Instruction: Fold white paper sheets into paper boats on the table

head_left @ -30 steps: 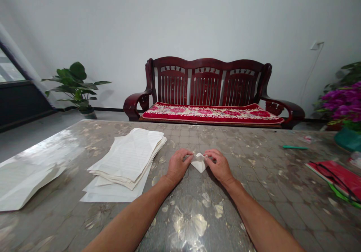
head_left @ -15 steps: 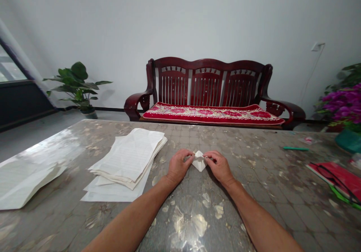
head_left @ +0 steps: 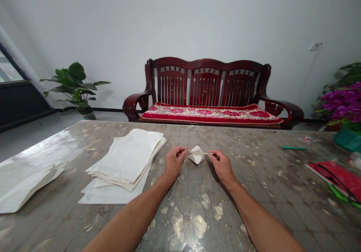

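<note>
A small folded white paper (head_left: 197, 155) is held between my two hands, a little above or on the table; I cannot tell which. Its middle forms a diamond, and narrow points stick out to both sides. My left hand (head_left: 174, 163) pinches the left point between thumb and fingers. On the other side, my right hand (head_left: 222, 165) grips the right point in the same way. Left of my left hand lies a stack of lined white paper sheets (head_left: 129, 154).
The patterned table (head_left: 188, 222) spans the front. More loose paper (head_left: 25, 186) lies at far left. To the right are a green pen (head_left: 294, 147), a red book (head_left: 335, 177) with dark glasses on it, and a flowerpot (head_left: 347, 140). A wooden bench (head_left: 207, 83) stands behind.
My hands have moved apart, pulling the paper's side points outward. The paper now looks wider, with its diamond middle opened up between the hands.
</note>
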The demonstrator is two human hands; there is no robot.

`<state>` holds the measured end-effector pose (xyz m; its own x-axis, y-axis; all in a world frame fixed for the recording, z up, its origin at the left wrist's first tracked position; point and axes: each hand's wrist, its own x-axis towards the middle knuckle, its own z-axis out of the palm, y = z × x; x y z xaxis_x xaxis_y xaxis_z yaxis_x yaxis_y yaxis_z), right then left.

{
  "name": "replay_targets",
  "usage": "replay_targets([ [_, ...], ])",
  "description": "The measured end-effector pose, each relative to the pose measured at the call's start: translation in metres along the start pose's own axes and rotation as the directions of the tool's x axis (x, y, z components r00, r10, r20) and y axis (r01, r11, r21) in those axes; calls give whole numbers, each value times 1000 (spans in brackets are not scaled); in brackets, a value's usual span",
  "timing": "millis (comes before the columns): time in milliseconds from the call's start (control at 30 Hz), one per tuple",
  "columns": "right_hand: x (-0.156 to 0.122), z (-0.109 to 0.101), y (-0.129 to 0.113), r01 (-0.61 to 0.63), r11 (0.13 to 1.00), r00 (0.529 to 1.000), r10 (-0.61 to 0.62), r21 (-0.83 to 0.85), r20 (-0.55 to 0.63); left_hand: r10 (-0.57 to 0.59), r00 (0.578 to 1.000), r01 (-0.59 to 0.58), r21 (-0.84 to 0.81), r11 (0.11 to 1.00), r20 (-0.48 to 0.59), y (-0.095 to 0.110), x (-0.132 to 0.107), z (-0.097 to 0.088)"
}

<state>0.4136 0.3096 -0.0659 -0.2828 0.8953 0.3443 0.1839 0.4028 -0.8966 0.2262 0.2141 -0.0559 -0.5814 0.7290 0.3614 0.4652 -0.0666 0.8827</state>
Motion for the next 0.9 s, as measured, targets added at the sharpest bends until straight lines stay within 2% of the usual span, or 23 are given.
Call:
replay_targets([
  [167,1,-2,1,-73,997,997,73,35,-25,-76,997,73,-72,995,-34,-4,5,-2],
  [433,2,-1,8,-59,997,996,62,53,-69,-129,991,121,-208,971,-25,-11,11,-4],
  [567,4,0,13,-60,997,994,64,53,-89,-159,986,167,-323,931,50,-6,9,-2],
  [733,6,0,16,-95,991,991,103,97,-83,-244,949,315,-531,787,200,4,4,1],
  [900,6,2,16,-79,997,993,78,-3,-88,-299,928,372,-514,773,221,6,4,2],
])
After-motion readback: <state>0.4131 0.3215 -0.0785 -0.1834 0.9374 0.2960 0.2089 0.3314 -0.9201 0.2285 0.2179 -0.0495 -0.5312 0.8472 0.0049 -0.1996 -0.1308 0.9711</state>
